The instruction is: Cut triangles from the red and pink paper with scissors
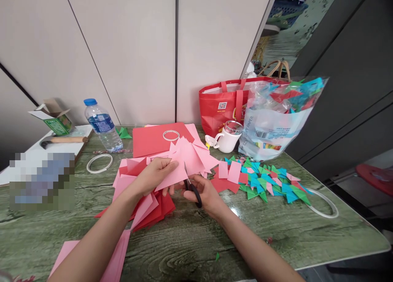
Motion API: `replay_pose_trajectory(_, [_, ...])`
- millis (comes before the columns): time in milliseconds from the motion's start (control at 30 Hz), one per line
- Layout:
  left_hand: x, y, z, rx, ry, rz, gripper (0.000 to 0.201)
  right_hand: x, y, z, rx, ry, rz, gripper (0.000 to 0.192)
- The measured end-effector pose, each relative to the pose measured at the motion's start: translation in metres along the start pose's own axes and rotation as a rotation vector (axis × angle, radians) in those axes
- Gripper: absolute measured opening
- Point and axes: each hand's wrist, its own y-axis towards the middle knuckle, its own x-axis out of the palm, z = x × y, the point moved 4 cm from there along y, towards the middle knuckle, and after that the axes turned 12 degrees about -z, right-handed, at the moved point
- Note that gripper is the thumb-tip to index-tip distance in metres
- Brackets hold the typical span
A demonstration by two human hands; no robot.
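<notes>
Scissors (192, 186): gripped in your right hand (205, 194), blades up into pink paper (181, 167) pinched by your left hand (152, 175).

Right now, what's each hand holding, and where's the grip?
Left hand pinches the pink paper stack at its lower left edge; right hand holds scissors by the black handles.

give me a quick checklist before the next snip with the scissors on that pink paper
1. Left hand grips the pink paper: ok.
2. Right hand holds the scissors, blades at the paper's lower edge: ok.
3. Left fingertips apart from the blades: cannot tell, they sit close.
4. Loose pink sheets behind kept out of the cut: cannot tell.
5. Folded triangles lie apart to the right: ok.
6. Water bottle stands away from both arms: ok.
</notes>
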Motion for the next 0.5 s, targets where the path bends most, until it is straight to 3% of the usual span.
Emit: replay_pose_trajectory(500, [-0.0036, -0.0011, 0.0030, 0.030, 0.157, 0.082, 0.040, 0.0006, 0.0015, 0.0001, -0.053, -0.009, 0.070, 0.036])
